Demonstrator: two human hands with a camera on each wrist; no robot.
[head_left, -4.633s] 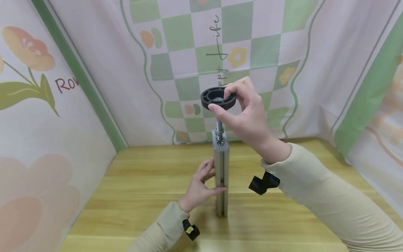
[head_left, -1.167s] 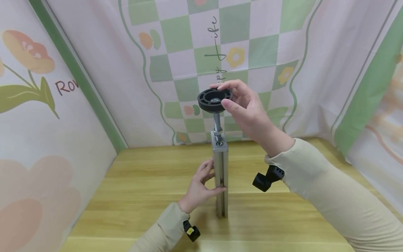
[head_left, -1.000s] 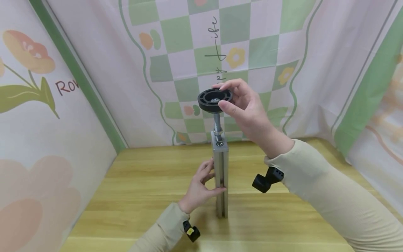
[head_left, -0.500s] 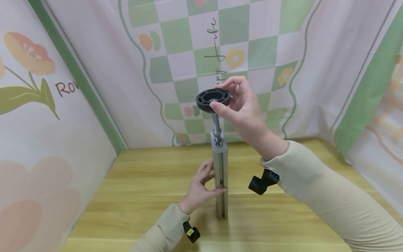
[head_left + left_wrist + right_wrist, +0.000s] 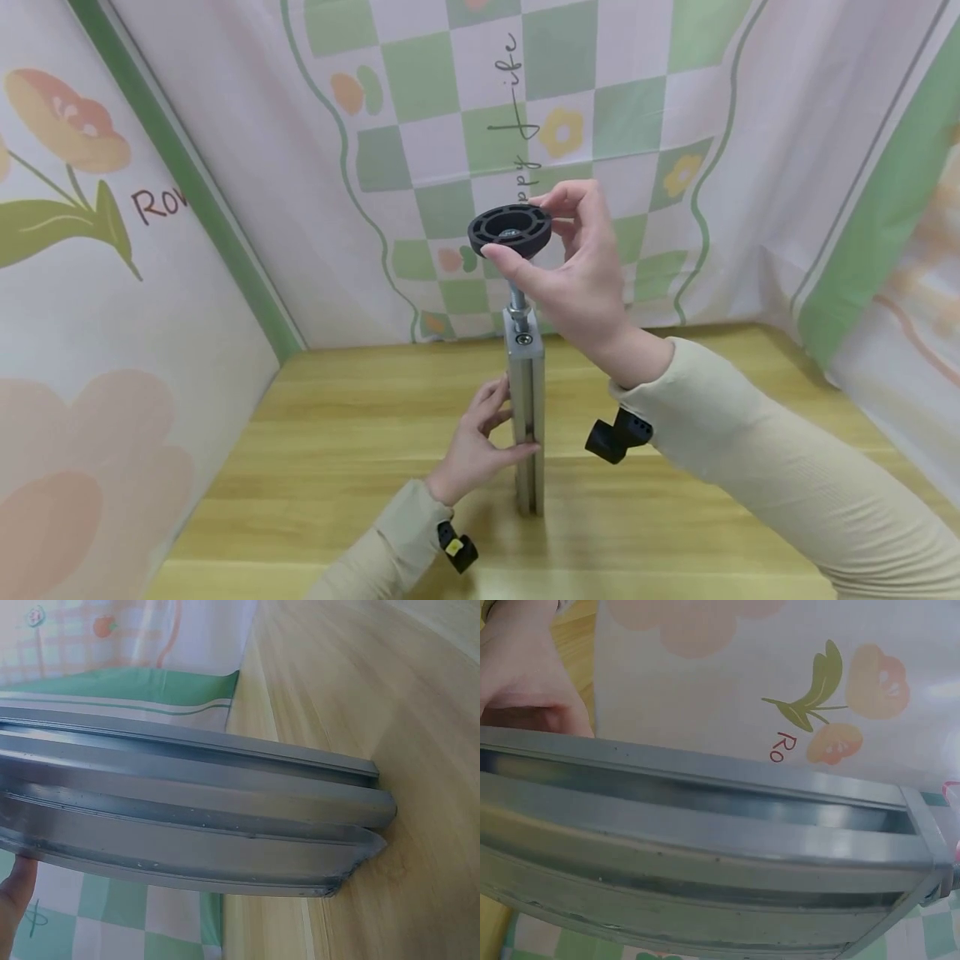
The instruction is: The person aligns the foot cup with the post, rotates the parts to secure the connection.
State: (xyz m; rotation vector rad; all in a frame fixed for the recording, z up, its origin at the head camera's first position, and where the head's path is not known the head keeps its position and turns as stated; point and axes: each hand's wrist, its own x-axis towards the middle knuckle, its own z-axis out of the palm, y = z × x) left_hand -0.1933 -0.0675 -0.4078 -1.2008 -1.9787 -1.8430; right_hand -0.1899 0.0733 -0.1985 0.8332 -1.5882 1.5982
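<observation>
1. The hold on the black foot had just been widened: the thumb of the right hand had been brought along the near side of the rim, while the fingers were set against its far right side.
2. For the work in hand, this was judged to mean that the foot had been taken anew, with a spread better suited to turning it; whether it had been turned could not be told.
3. The rim was spanned between thumb and fingers, the hand well spread rather than closed tight. How hard it was pressed could not be told.
4. The foot was carried face up on the threaded stem, above the nut and the end plate of the metal profile.
5. The profile was stood upright on the table and was held low down by the left hand, the thumb laid across its near face and the fingers placed at its left side.
6. Against the frame from about a second earlier, the thumb was seen farther left, where it had then been rested near the right edge of the rim; more of the stem was now covered.
7. The left hand and the profile had been kept in place.
</observation>
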